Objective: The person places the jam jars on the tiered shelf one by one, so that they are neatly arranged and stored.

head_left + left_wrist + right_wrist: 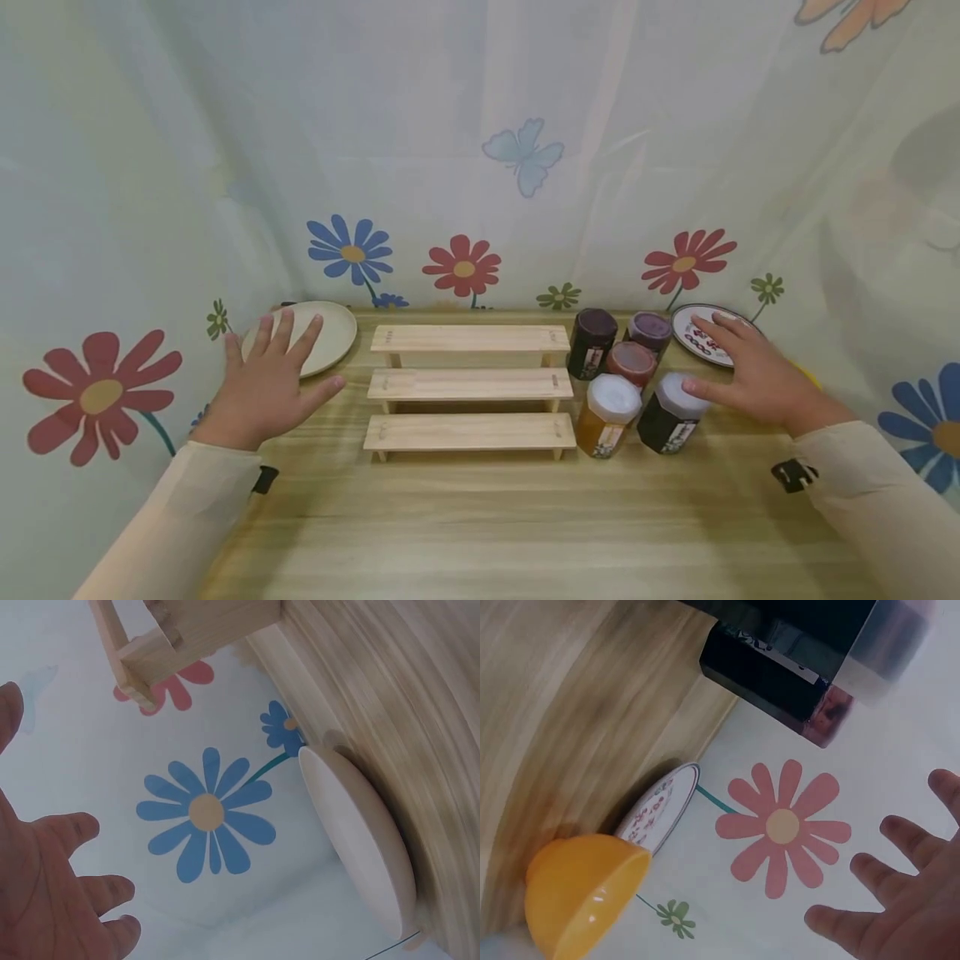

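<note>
Left hand (266, 383) hovers with its grip spread, left of the empty rack (470, 385). Right hand (750, 373), grip also spread and holding nothing, touches a jar (673, 413) right of the rack; all five jars stand unshelved on the bench (480, 517).

- A three-tiered pale wooden step rack (470, 385) stood at the middle of the light wood-grain desk (480, 525).
- A flower-and-butterfly printed white curtain (480, 150) hung behind the desk and along both sides.
- A small orange plastic bowl (581, 892) sat at the desk's right edge, near the curtain.
- Three further jars stood behind the front pair: a dark purple-lidded jar (592, 342), a mauve-lidded jar (649, 330), and a reddish-brown-lidded jar (632, 362).
</note>
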The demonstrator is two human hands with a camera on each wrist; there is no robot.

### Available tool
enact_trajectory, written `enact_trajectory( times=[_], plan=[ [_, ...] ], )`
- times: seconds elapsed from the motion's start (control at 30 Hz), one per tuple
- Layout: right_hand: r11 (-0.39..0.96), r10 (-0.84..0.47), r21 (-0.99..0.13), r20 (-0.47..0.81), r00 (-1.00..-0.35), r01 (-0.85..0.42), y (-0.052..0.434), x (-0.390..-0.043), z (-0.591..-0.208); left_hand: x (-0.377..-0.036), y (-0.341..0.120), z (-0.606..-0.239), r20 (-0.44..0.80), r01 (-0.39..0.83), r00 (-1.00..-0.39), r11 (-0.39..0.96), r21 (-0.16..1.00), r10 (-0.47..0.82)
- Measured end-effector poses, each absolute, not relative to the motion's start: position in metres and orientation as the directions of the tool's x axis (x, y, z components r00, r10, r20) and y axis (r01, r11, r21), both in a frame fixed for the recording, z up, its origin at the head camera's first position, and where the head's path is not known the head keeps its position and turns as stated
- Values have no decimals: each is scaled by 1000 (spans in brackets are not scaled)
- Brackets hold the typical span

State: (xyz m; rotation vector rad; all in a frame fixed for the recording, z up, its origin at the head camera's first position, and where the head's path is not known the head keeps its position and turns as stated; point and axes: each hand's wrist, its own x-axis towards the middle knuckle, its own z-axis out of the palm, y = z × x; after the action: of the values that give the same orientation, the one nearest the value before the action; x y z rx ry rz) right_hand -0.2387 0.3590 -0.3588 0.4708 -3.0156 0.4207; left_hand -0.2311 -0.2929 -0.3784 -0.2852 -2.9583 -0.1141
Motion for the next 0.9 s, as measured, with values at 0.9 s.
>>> enact_trajectory(
  times=[0.9],
  plan=[
    [719, -309, -627, 100, -946, -301, 358, -223, -400, -254, -266, -407, 276, 366, -924, 825, 432, 265]
  ],
)
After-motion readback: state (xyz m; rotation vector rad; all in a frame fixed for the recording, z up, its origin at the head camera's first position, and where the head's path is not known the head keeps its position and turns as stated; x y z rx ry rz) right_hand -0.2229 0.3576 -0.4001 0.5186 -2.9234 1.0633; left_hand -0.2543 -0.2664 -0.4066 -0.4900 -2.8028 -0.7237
